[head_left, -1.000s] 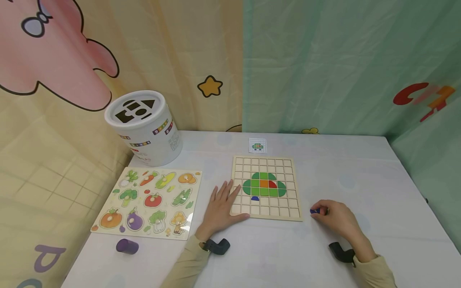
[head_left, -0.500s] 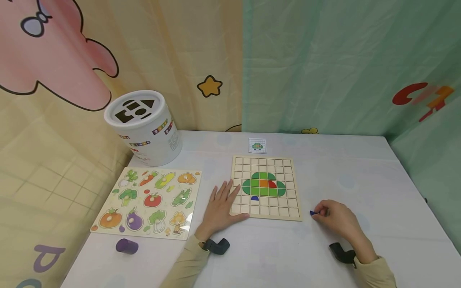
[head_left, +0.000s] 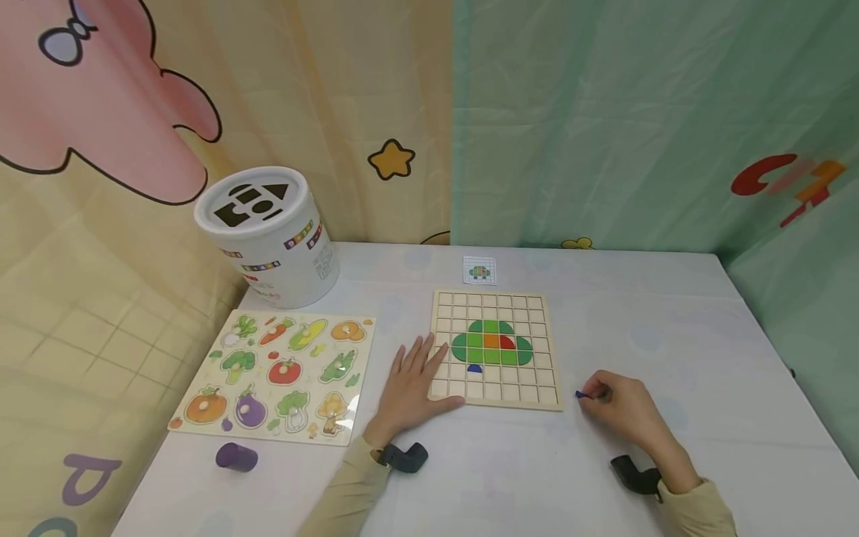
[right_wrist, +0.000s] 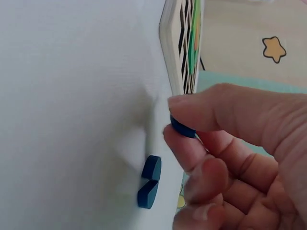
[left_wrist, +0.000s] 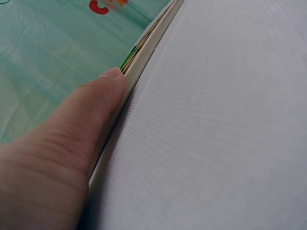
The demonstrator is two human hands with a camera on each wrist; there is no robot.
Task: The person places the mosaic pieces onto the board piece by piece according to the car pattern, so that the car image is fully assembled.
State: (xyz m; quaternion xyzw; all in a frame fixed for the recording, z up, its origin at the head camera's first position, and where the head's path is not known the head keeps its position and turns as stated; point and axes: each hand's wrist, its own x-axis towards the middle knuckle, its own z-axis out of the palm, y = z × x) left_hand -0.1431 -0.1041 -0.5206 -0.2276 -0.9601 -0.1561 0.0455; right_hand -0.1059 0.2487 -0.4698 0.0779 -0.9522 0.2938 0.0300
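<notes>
The small blue piece (right_wrist: 182,128) is pinched between the thumb and forefinger of the right hand (head_left: 620,410), just off the tabletop (head_left: 705,358) at about 4 o'clock from the grid board (head_left: 496,349), near the board's lower right corner but apart from it. To carry it well, the pinch is best kept on the piece's edges, light and level, so that the flat face stays free to drop into a cell; squeezing harder would risk flipping so small a thing out of the fingertips (right_wrist: 192,108). Two more blue pieces (right_wrist: 149,181) lie on the cloth just below the held one, touching each other, and should not be nudged when the hand lifts.

The right hand's other fingers are curled loosely under the pinch, the wrist low and the forearm running back toward 5 o'clock. The left hand (head_left: 412,384) lies flat at the board's 8 o'clock corner, fingers straight and spread, thumb (left_wrist: 103,91) pressed along the board's near edge, holding nothing but steadying the frame.

On the board a green shape with an orange and a red cell fills the middle, one blue half-round (head_left: 474,368) under it. At 9 o'clock lies the vegetable puzzle (head_left: 278,377), at 10 o'clock the white tub (head_left: 268,239), at 12 o'clock a small pattern card (head_left: 479,271).
</notes>
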